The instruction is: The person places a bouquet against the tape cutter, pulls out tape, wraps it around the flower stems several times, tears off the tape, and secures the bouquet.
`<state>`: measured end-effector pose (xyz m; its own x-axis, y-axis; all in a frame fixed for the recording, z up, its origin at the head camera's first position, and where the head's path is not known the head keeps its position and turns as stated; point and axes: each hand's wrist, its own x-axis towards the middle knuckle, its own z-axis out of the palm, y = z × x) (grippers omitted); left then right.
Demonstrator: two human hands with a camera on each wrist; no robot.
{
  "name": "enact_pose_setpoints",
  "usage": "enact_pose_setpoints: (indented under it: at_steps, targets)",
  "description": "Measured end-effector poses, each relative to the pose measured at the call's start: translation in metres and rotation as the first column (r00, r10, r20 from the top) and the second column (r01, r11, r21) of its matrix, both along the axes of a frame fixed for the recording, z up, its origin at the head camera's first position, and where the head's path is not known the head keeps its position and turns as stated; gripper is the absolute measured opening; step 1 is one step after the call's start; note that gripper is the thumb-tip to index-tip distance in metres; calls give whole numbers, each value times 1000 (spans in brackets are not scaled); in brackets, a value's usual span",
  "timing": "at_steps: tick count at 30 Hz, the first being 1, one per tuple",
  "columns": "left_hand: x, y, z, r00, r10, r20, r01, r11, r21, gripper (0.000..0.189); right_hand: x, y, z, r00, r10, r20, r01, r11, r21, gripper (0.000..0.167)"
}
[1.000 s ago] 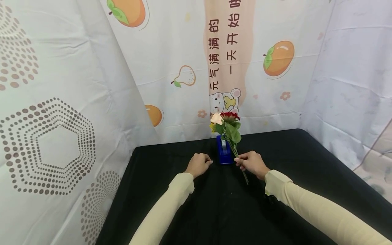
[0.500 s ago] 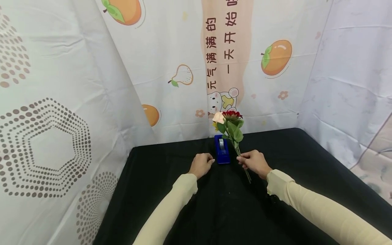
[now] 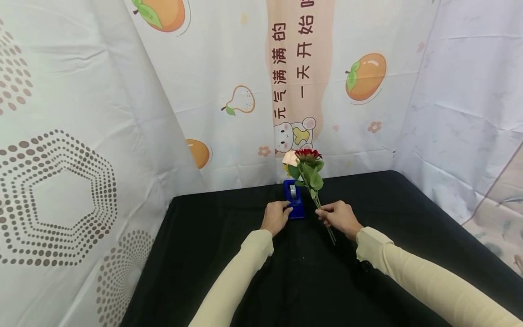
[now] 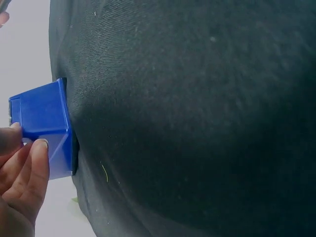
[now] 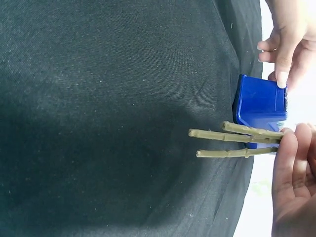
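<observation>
My right hand (image 3: 340, 218) pinches a small bunch of flowers (image 3: 309, 170) by its stems. The bunch has a pale peach rose, a dark red bloom, green leaves and a bit of yellow behind. In the right wrist view three bare stem ends (image 5: 217, 135) stick out past the fingers. A blue tape dispenser (image 3: 297, 210) with a roll of clear tape stands on the table, left of the stems. My left hand (image 3: 275, 217) has its thumb and curled fingers at the dispenser's near end. In the left wrist view the thumb lies on the dispenser's (image 4: 42, 111) upper edge, fingers beside it.
Black cloth (image 3: 229, 254) covers the table. A white printed curtain (image 3: 229, 54) hangs behind its back edge, and more curtains close off both sides. A small yellowish thread (image 4: 104, 173) lies on the cloth near the dispenser.
My left hand has moved right and forward from beside the tape dispenser onto its near end. My right hand keeps its hold on the flowers, almost still. The head view has turned slightly right.
</observation>
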<state>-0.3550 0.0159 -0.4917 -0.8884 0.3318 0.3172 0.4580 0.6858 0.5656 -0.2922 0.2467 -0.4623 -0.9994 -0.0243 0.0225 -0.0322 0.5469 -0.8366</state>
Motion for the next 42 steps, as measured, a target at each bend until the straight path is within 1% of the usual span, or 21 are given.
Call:
enact_pose_setpoints:
  at_steps: [2, 6, 11, 15, 19, 24, 30, 35, 38, 42]
  targets:
    - [-1, 2, 0, 1000, 3, -8, -3, 1000, 0, 32, 0, 0, 0, 1000, -4, 2, 4, 1000, 2, 32]
    - [-4, 4, -1, 998, -8, -55, 6, 999, -49, 28, 1, -1, 1, 1000, -13, 3, 13, 1000, 3, 31]
    - [-7, 3, -3, 994, -8, -105, -5, 992, -125, 22, 2, -3, 1, 1000, 23, -6, -23, 1000, 6, 31]
    - [-8, 3, 0, 991, -27, -133, 5, 986, -166, 18, 2, -1, 4, 999, 30, -25, -30, 999, 11, 30]
    - [-8, 4, 4, 990, -35, -138, 8, 980, -197, 20, 1, 4, 4, 999, 23, -33, -22, 1000, 10, 30]
    - [-8, 5, 7, 992, -31, -120, 3, 974, -225, 26, 0, 11, 2, 999, 15, -35, -15, 1000, 11, 31]
    - [-8, 6, 9, 994, -23, -104, -4, 969, -249, 22, -1, 21, -1, 999, 0, -38, 1, 1000, 23, 33]
    - [-7, 6, 9, 995, -19, -94, -5, 968, -252, 20, 0, 28, -1, 999, -1, -50, 3, 999, 42, 33]
    - [-6, 5, 7, 994, -8, -106, -21, 964, -264, 19, 1, 31, 0, 999, -6, -52, 8, 999, 48, 32]
    - [-5, 5, 5, 987, 17, -159, -64, 953, -296, 19, 2, 33, 0, 999, -8, -51, 11, 998, 54, 31]
